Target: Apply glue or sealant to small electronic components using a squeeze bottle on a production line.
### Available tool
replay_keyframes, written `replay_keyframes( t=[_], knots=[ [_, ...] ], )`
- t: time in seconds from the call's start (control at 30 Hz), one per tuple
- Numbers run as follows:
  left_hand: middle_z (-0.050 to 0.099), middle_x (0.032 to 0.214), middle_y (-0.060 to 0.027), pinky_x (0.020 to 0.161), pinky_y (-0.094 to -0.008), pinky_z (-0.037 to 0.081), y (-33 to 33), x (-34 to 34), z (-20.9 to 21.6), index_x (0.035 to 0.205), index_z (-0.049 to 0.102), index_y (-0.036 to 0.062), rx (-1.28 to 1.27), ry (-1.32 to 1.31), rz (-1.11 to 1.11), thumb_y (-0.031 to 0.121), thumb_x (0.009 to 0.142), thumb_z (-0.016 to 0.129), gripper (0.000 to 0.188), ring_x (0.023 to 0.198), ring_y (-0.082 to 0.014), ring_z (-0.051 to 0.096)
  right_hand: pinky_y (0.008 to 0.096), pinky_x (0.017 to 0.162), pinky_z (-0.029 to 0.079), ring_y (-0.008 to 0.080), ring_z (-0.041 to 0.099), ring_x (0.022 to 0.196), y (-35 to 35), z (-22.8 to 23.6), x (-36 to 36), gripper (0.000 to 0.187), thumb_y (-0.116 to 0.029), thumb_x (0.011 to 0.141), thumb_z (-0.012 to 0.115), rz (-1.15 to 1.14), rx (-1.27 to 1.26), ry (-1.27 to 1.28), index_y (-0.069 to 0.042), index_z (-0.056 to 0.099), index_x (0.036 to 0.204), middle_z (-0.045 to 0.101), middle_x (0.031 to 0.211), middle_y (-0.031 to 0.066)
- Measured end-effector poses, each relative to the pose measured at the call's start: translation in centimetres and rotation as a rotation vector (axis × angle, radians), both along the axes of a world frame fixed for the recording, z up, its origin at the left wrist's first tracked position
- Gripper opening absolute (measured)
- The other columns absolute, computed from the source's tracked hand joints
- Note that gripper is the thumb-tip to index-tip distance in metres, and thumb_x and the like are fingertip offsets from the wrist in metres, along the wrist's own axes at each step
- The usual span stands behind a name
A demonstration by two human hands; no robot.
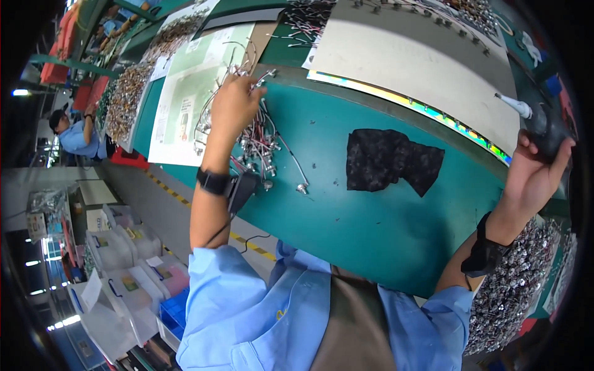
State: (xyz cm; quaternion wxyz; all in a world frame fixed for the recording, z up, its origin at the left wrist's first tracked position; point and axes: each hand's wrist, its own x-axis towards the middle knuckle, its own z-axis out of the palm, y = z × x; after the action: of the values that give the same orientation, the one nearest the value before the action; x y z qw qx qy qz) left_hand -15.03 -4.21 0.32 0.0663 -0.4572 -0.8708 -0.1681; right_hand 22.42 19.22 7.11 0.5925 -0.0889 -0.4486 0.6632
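Right fingers (525,143) grasp a bottle (546,127), nozzle (518,107) angled away, likely for clearance; left fingers (245,81), grip unclear, overhang wired parts (258,146).

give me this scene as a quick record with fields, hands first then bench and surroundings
left hand: over wired metal components; grip unclear
right hand: holding dark bottle with pale nozzle
bench: green tabletop
cloth: black cloth, crumpled, on the tabletop
far side: cream board
near right forearm: heap of metal parts
background left: co-worker in blue shirt
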Motion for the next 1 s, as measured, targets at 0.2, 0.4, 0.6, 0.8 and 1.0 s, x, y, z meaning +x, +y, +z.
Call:
replay_keyframes(
  t=[0.2,0.4,0.6,0.8,1.0],
  knots=[
    [0.058,0.085,-0.0185,0.07,-0.0364,0.047,6.1,-4.0,-2.0,0.084,0.062,0.0038,-0.272,0.134,0.163,0.023,0.069,0.058,0.024,0.082,-0.0315,0.057,0.0232,0.058,0.036,0.0096,0.041,0.059,-2.7,0.4,-2.0,0.035,-0.03,0.085,0.047,-0.065,-0.06,-0.03,-0.001,0.045,0.105,0.052,0.105,0.0168],
    [0.058,0.087,-0.0221,0.074,-0.0355,0.046,7.5,-6.0,-1.1,0.087,0.062,0.005,-0.474,0.022,0.114,0.011,0.067,0.052,0.023,0.085,-0.0325,0.057,0.0233,0.059,0.036,0.0091,0.041,0.057,-2.8,0.8,-1.3,0.035,-0.03,0.085,0.046,-0.123,-0.069,-0.02,-0.001,0.045,0.104,0.052,0.105,0.0181],
    [0.059,0.074,-0.0084,0.055,-0.0251,0.046,0.2,-4.8,10.3,0.103,0.058,0.006,0.108,-0.341,0.07,0.012,0.076,0.053,0.028,0.066,-0.0133,0.058,0.0234,0.059,0.036,0.0089,0.04,0.056,-2.4,1.4,-1.3,0.035,-0.029,0.085,0.047,-0.181,-0.062,-0.008,0.0,0.045,0.104,0.052,0.105,0.0189],
    [0.057,0.077,-0.0096,0.057,-0.0231,0.048,-2.7,-0.9,14.7,0.1,0.055,-0.0007,0.909,-0.552,-0.134,0.009,0.077,0.056,0.025,0.067,-0.0145,0.058,0.0234,0.058,0.036,0.0093,0.04,0.056,-1.8,1.1,-1.4,0.036,-0.029,0.085,0.047,-0.178,-0.057,-0.033,0.0,0.044,0.105,0.051,0.106,0.0202],
    [0.058,0.084,-0.014,0.067,-0.0263,0.051,2.5,6.5,6.0,0.093,0.05,-0.0019,1.027,-1.243,-0.16,0.005,0.077,0.054,0.017,0.079,-0.0224,0.059,0.0232,0.057,0.036,0.0101,0.039,0.056,-2.8,1.3,-2.2,0.038,-0.03,0.085,0.048,-0.165,-0.065,-0.038,0.0,0.043,0.106,0.051,0.104,0.0205]
  ],
)
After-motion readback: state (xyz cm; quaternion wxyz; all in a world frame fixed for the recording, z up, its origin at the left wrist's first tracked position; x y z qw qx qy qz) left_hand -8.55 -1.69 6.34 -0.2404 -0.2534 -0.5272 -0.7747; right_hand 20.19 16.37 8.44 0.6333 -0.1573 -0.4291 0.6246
